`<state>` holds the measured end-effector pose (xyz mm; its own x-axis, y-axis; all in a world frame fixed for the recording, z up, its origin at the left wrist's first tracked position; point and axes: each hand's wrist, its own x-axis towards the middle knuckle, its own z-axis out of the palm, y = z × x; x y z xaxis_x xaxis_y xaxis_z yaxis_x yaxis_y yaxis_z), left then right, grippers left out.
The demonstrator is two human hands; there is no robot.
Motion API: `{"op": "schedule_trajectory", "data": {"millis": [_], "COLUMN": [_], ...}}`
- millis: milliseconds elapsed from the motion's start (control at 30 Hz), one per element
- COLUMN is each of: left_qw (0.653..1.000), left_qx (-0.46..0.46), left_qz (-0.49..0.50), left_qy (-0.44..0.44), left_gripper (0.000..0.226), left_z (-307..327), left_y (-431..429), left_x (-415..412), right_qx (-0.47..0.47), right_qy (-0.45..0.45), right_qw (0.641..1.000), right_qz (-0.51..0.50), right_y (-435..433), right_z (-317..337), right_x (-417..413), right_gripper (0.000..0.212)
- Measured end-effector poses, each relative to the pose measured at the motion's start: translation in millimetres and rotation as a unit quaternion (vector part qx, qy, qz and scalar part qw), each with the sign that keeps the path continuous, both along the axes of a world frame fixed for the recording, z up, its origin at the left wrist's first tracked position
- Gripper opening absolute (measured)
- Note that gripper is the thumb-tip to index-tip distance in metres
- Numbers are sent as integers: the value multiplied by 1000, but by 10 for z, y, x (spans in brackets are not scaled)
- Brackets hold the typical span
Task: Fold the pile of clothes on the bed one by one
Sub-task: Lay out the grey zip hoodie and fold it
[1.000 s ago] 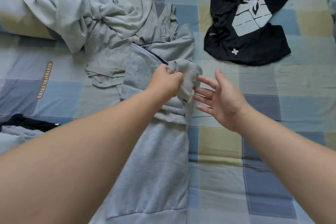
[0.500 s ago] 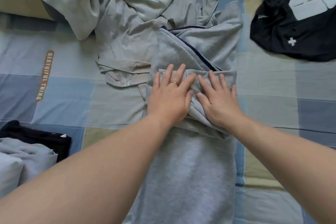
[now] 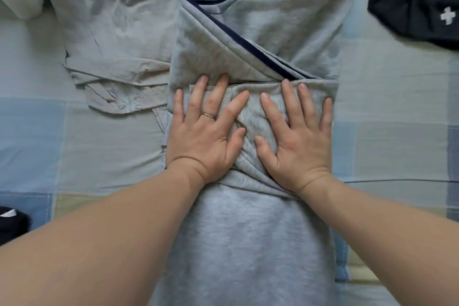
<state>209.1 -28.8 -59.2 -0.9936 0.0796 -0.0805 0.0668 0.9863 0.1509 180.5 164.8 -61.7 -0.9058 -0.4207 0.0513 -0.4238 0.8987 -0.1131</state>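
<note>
Both the left hand (image 3: 203, 141) and right hand (image 3: 298, 141) press flat, fingers spread, gripping nothing, on the light grey fleece sweatshirt with navy trim (image 3: 248, 243). A crumpled pale grey shirt (image 3: 116, 40) lies just left of it.

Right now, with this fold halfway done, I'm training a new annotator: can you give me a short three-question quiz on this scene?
1. True or false: the left hand and right hand both press flat on the grey sweatshirt.
2. Which hand wears the ring? A left, B right.
3. Fill in: the black garment lies to the person's ____ of the sweatshirt.
Key: 1 true; 2 A; 3 right.
</note>
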Motion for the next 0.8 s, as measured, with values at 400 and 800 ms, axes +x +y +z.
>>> {"op": "schedule_trajectory", "data": {"millis": [400,800], "left_qw": [995,986], "left_qx": [56,31], "left_qz": [63,81], "left_qy": [-49,-143], "left_gripper": [66,81], "left_z": [309,309], "left_y": [155,295], "left_x": [511,3338], "right_qx": [-67,35], "right_qy": [-167,-282], "right_qw": [979,946], "right_qz": [-93,-156], "right_y": [256,855], "right_z": [293,379], "right_x": [600,3045], "right_gripper": [75,69]}}
